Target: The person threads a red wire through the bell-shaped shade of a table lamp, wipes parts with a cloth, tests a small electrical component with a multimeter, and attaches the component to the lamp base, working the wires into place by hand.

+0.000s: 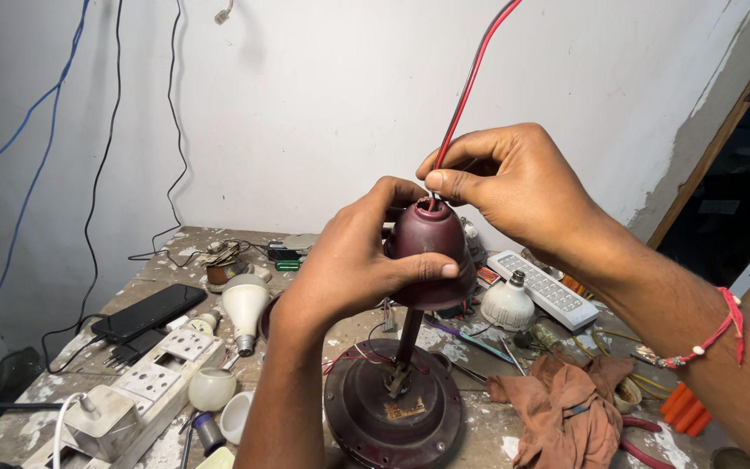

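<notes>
The left hand (349,260) is clamped round the maroon cup-shaped cover (430,252) on the upright rod (408,334) over the round base (392,408), while the right hand (514,187), directly above it, pinches the red-and-black wire (470,82) running straight up from the cover's top hole.

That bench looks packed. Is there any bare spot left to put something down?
Only small patches: the back strip of bench behind the phone, and a gap between the round base and the brown rag. The left side is crowded with bulbs and a power strip.
</notes>
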A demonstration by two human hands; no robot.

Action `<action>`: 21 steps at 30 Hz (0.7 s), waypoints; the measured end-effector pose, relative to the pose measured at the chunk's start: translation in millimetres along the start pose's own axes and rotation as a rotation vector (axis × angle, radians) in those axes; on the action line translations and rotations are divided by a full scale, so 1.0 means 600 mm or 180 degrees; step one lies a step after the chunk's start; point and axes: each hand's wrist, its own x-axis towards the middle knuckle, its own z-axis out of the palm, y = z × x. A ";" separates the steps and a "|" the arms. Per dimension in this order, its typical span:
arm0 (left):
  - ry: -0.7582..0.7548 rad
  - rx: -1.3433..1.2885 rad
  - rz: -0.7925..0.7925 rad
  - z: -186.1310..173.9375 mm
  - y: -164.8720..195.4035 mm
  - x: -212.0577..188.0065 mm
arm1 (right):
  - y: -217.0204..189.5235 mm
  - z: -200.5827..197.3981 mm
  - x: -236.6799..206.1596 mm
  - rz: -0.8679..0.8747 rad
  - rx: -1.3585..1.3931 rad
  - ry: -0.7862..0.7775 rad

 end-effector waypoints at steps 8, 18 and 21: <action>0.0064 -0.0051 0.0176 0.002 -0.014 0.001 | -0.007 0.003 -0.012 0.0249 -0.0001 -0.0243; 0.0089 0.0003 0.0563 -0.005 -0.023 -0.006 | 0.014 0.011 -0.062 0.0598 0.0227 -0.0607; 0.0070 -0.0585 0.0631 -0.012 -0.033 -0.006 | 0.020 0.004 -0.077 -0.0385 -0.0685 -0.0380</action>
